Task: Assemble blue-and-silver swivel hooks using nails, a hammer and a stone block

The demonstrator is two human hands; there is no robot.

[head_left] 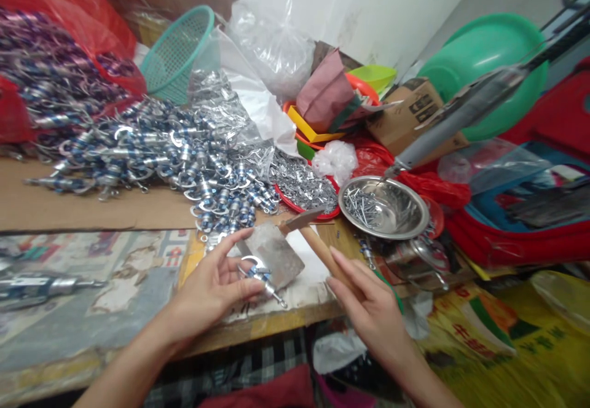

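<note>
My left hand (227, 282) is closed on a small silver-and-blue metal fitting (263, 278) with a hook-shaped end and a thin rod tipped by a ring. The fitting is held at the near side of a square grey metal block (276, 251) on the table's front edge. In my right hand (364, 291) is the wooden handle of a hammer (322, 251). Its dark head lies over the block's far right corner; whether it touches the block I cannot tell.
Many similar fittings (152, 144) are heaped on cardboard at the left. A red tray (295, 202) of small metal pieces and a steel bowl (415, 227) with nails or pins stand behind the block. A grey rod-like tool (437, 131) slants above the bowl. Farther left stands a teal basket (177, 54).
</note>
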